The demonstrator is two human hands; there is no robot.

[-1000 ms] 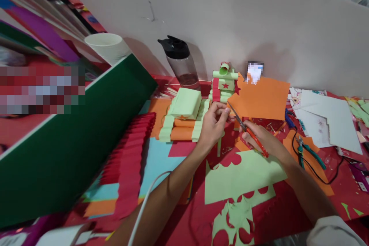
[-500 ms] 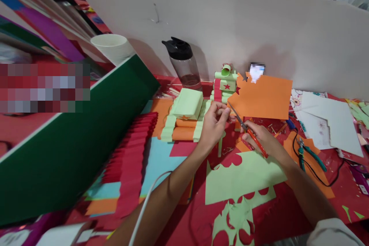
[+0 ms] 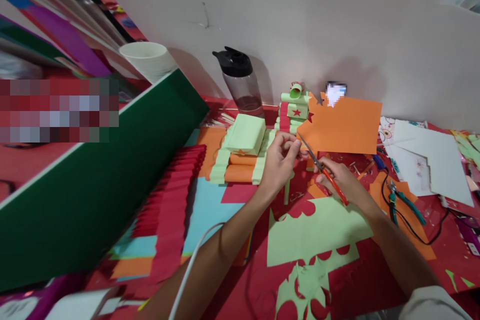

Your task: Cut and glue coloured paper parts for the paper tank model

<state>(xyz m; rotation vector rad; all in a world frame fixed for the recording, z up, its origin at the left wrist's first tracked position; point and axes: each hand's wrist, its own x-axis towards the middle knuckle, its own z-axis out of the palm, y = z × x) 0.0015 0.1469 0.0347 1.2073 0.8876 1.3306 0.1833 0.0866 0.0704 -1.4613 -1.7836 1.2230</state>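
Note:
My left hand pinches the lower left corner of an orange paper sheet, which stands raised with star-shaped notches along its left edge. In my right hand are red-handled scissors, their blades slanting up left to the sheet's edge near my left fingertips. Just left of my hands sits a pale green box on orange and green paper rolls. Behind the left hand stands a stack of green rolls with a red band and red star. A cut green sheet lies below my hands.
A water bottle and a white cup stand near the wall. The long green board fills the left side, beside pleated red paper. Pliers, a black cord and white card lie right.
Hands, scissors and orange sheet keep almost the same pose. The whole view has shifted only slightly.

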